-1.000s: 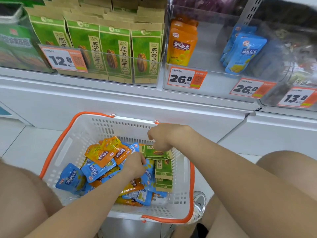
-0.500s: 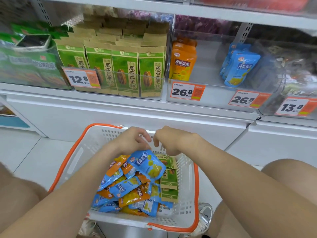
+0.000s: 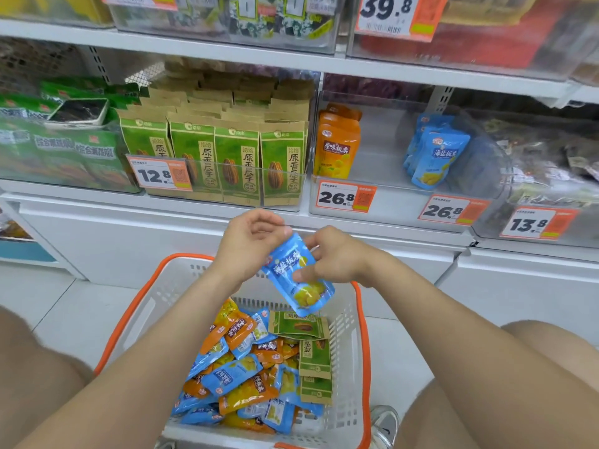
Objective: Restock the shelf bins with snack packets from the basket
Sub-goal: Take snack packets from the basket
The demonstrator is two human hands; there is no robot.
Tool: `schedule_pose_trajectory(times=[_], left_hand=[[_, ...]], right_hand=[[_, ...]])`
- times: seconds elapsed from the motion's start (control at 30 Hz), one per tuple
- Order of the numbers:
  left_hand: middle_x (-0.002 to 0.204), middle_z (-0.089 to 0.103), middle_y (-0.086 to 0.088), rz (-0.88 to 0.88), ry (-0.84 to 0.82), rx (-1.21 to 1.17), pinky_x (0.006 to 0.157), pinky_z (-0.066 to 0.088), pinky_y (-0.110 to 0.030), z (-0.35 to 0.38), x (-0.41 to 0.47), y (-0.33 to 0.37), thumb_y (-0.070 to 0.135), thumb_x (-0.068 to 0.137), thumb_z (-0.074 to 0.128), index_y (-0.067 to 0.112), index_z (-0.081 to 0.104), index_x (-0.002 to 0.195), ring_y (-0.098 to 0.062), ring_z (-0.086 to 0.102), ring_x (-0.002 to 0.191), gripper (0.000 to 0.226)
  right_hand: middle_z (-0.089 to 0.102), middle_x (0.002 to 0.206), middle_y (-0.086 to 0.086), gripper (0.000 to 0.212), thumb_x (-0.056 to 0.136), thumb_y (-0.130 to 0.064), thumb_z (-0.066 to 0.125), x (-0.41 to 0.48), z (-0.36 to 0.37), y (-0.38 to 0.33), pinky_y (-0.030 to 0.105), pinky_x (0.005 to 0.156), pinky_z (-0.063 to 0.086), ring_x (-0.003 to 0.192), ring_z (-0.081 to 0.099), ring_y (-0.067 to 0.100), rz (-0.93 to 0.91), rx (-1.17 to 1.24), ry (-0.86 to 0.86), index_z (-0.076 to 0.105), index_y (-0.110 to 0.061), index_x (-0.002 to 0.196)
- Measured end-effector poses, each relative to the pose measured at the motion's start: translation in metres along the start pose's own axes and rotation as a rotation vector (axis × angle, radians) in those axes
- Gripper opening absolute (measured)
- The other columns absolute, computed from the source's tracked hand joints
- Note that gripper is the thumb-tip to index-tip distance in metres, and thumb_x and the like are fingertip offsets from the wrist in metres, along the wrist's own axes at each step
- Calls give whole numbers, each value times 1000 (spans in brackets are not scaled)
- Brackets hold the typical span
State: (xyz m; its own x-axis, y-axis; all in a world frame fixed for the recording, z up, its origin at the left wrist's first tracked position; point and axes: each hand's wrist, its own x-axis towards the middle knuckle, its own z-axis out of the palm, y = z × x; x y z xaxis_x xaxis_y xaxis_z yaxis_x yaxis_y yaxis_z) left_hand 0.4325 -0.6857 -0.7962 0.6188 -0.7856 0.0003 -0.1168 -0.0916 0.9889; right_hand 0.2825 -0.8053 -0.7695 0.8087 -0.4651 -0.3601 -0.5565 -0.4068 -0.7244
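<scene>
Blue, orange and green snack packets (image 3: 246,374) fill the white, orange-rimmed basket (image 3: 351,335). Above its far edge hangs a tilted blue packet (image 3: 282,264) printed with yellow pieces, the left hand (image 3: 249,241) pinching its top and the right hand (image 3: 334,257) its side. Beyond, matching packets (image 3: 434,157) stand in a clear shelf bin (image 3: 398,197).

**Head view.** A blue packet (image 3: 296,273) is held tilted above the far end of a white, orange-rimmed basket (image 3: 175,293). The right hand (image 3: 334,257), at the packet's 3 o'clock, pinches it with the thumb on the printed face. The left hand (image 3: 251,241), at its 10 o'clock, meets the upper corner with curled fingers. Loose packets (image 3: 246,374) in blue, orange and green lie heaped in the basket. Beyond the hands, clear bins (image 3: 405,176) hold green shelf packets (image 3: 240,163) at 11 o'clock, an orange shelf packet (image 3: 338,147) at 1 o'clock and blue shelf packets (image 3: 436,157) at 2 o'clock. Price tags (image 3: 345,197) read 12.8, 26.8, 26.8 and 13.8.
</scene>
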Motion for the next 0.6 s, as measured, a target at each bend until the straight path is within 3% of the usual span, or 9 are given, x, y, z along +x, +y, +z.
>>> schedule_pose_trajectory(times=[0.1,0.2,0.43,0.6], left_hand=[[98,79,-7,-120,-41,-103,73,62,-34,4,-1,2,34,95,76,12,76,106,-23,77,89,24],[101,80,-9,-141,-130,-177,72,61,-32,6,-6,4,26,98,72,8,76,113,-27,78,92,24],[97,81,-6,-44,-62,-181,68,62,-30,14,-9,16,25,99,71,9,76,111,-23,79,88,21],[105,81,-3,95,-89,-183,79,65,-38,28,-11,33,20,103,65,12,73,120,-21,78,98,20]], right_hand=[[80,99,8,24,82,-8,85,0,-6,1,52,91,62,93,78,27,14,228,127,78,-15,105],[81,102,7,25,90,-1,78,-3,-9,-1,53,91,62,94,78,26,40,404,164,74,-12,112],[79,109,8,24,96,-3,71,-10,-23,-14,52,90,62,98,78,27,89,421,123,71,-13,119],[77,108,10,24,95,0,63,-18,-39,-29,54,89,62,97,77,28,83,418,279,68,-17,112]])
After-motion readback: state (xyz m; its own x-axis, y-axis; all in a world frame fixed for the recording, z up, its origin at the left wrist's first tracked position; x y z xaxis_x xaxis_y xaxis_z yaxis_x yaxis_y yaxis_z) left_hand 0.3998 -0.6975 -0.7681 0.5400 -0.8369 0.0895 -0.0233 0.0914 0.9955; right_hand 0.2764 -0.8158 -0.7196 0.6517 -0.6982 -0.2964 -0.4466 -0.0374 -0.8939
